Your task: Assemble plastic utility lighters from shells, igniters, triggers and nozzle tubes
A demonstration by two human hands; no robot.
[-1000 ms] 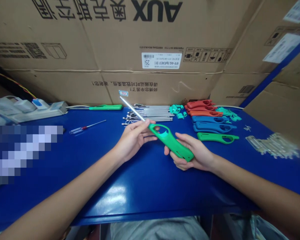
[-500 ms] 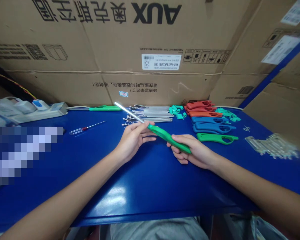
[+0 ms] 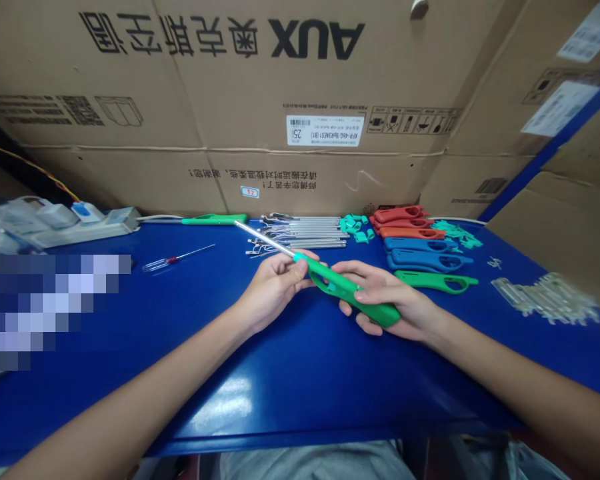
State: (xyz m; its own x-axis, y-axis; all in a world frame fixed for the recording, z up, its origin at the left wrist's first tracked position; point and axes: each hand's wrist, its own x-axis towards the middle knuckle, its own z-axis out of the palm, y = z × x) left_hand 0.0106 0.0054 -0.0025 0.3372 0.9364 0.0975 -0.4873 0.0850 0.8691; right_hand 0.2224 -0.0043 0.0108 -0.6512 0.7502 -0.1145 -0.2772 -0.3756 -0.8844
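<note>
Both of my hands are closed on one green lighter body (image 3: 350, 291) with a metal tube (image 3: 265, 239) sticking out of its front end, held a little above the blue table (image 3: 260, 373). My left hand (image 3: 275, 287) curls around the joint where the tube meets the green plastic, thumb and fingertips pinched there with the other fingers loosely folded. My right hand (image 3: 395, 307) cradles the handle end from below, its fingers half closed and the forefinger laid along the top of the plastic. The long axis runs on a slant: the handle end sits low and to the right near me, and the tube points up-left and away from me, its tip reaching toward the row of loose metal tubes (image 3: 305, 233) lying at the back of the table. Just right of that row lie small teal caps (image 3: 355, 227), then a stack of red shells (image 3: 400, 220), blue shells (image 3: 420, 250) and one green shell (image 3: 437, 280), which lies near my right hand but apart from it. A clear-handled screwdriver (image 3: 175, 259) lies well off to my left, and another green piece (image 3: 213, 219) rests along the back edge under the cardboard boxes (image 3: 230, 133). Between my forearms and toward the near edge the tabletop shows only bare blue surface; clear plastic parts (image 3: 545, 297) lie at the far right.
</note>
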